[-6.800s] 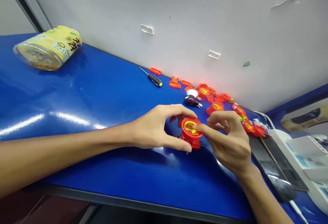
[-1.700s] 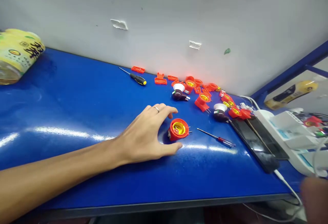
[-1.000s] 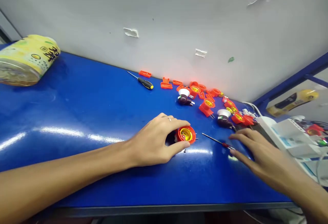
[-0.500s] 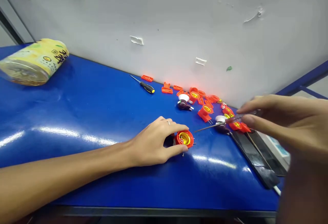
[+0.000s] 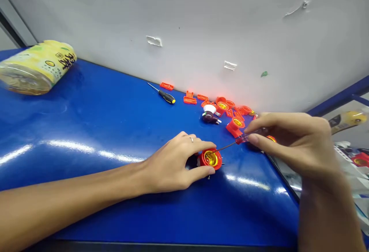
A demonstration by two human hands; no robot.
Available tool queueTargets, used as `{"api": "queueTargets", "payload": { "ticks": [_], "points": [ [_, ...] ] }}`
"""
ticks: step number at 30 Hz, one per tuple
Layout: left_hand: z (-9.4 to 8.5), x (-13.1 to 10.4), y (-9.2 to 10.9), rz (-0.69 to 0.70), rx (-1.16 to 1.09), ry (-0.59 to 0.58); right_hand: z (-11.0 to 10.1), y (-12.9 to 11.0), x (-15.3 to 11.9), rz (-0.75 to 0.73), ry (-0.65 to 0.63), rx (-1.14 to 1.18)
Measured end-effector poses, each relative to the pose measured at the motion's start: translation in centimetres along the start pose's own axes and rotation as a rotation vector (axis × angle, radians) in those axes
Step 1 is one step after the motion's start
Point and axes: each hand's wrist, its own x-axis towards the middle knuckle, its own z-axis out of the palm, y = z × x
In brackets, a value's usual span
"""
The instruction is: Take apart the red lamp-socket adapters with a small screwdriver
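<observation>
My left hand (image 5: 175, 165) grips an orange lamp socket (image 5: 211, 158) with a brass threaded inside, holding it down on the blue table (image 5: 95, 129). A ring sits on one finger. My right hand (image 5: 291, 142) pinches a thin red-handled screwdriver (image 5: 241, 139) between thumb and fingers. The screwdriver's metal tip points left and reaches the socket's rim.
Several orange sockets and loose orange parts (image 5: 230, 109) lie along the grey wall, with a white-and-dark plug piece (image 5: 210, 113) among them. A black-and-yellow screwdriver (image 5: 165, 95) lies further left. A yellow jar (image 5: 36, 66) lies on its side at far left. White boxes (image 5: 357, 163) sit at right.
My right hand picked the red-handled screwdriver up from the table and brought its tip left to the socket. My left hand kept hold of the socket.
</observation>
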Motion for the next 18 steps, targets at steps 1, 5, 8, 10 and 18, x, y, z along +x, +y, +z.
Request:
{"api": "queueTargets", "payload": {
  "ticks": [1, 5, 8, 10, 18],
  "points": [
    [0.02, -0.01, -0.06, 0.005, -0.004, -0.001, 0.01, 0.05, -0.03, -0.002, 0.017, -0.003],
    [0.06, 0.01, -0.2, 0.008, -0.015, 0.003, 0.35, 0.02, 0.23, 0.031, -0.019, 0.02],
    [0.06, 0.07, -0.14, 0.01, -0.012, 0.006, 0.59, -0.23, 0.42, 0.054, -0.022, 0.003],
    [0.02, 0.09, -0.07, 0.014, -0.008, 0.002, 0.66, -0.36, 0.44, 0.046, -0.004, -0.01],
    [0.07, 0.06, -0.12, 0.017, 0.002, 0.005, 0.35, -0.34, 0.15, -0.095, -0.103, -0.088]
  ]
}}
